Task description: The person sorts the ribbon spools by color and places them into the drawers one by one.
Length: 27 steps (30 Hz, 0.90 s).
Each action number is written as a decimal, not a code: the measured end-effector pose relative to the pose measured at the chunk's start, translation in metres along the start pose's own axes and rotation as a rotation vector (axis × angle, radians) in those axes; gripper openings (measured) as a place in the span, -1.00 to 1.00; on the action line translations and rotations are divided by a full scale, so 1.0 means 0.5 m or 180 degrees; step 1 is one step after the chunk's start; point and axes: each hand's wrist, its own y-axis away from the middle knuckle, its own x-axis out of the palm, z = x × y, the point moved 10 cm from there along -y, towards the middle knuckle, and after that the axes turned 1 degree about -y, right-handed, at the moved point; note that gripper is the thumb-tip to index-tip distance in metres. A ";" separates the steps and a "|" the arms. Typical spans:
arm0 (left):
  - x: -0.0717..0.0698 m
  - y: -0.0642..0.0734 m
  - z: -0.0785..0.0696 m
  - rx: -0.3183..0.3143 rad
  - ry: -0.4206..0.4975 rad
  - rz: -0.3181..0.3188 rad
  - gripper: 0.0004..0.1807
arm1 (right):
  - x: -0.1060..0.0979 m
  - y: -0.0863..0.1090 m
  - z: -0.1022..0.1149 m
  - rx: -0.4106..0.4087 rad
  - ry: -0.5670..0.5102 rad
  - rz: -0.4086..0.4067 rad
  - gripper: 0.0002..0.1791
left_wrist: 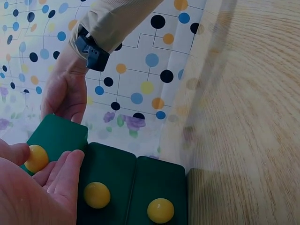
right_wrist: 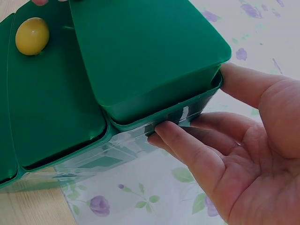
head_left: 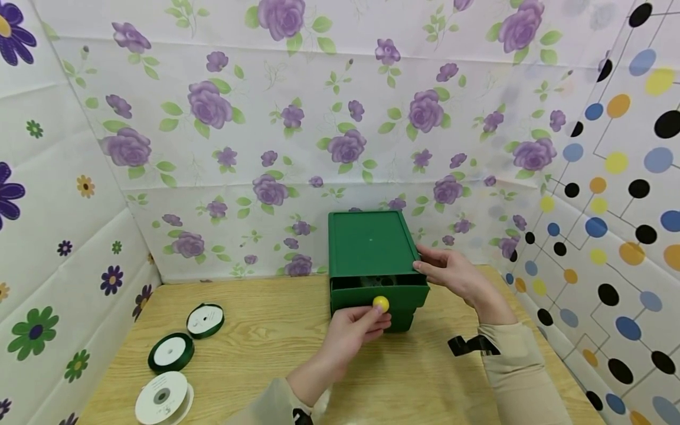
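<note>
A green drawer cabinet [head_left: 366,245] stands on the table against the back wall. Its top drawer [head_left: 347,295] sticks out a little, leaving a dark gap below the lid. My left hand [head_left: 347,333] pinches the round yellow knob [head_left: 381,303] on that drawer between thumb and fingers. On the cabinet's right side, my right hand [head_left: 454,274] holds the upper edge near the front corner; the right wrist view shows its fingers [right_wrist: 192,150] along the side wall. Two lower drawers with yellow knobs [left_wrist: 97,195] sit further in, in the left wrist view. The drawer's contents cannot be made out.
Two dark green ribbon spools [head_left: 171,352] and a white spool [head_left: 162,398] lie at the left of the wooden table [head_left: 255,336]. Flowered sheeting [head_left: 297,130] hangs behind the cabinet, and dotted sheeting [head_left: 611,236] covers the right side.
</note>
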 end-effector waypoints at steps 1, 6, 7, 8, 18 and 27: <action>-0.001 -0.001 0.000 0.0005 -0.0003 -0.0008 -0.49 | 0.000 0.000 0.000 0.0003 0.0002 -0.0002 -0.13; -0.005 -0.010 -0.001 0.0002 -0.0024 -0.0052 -0.48 | -0.001 0.000 0.001 0.0001 -0.0005 -0.0015 -0.13; -0.006 -0.012 0.000 -0.0010 -0.0025 -0.0059 -0.48 | -0.001 -0.001 0.001 -0.0004 -0.0008 -0.0013 -0.13; -0.007 -0.013 0.000 -0.0018 -0.0030 -0.0061 -0.47 | -0.001 -0.001 0.001 -0.0006 -0.0018 -0.0011 -0.13; -0.013 -0.030 -0.002 0.0052 -0.0009 -0.0121 -0.47 | 0.003 0.001 0.000 0.0045 -0.0071 -0.0006 -0.11; -0.017 -0.046 -0.005 0.0185 -0.0125 -0.0159 -0.49 | 0.003 0.002 0.001 0.0058 -0.0087 -0.0011 -0.12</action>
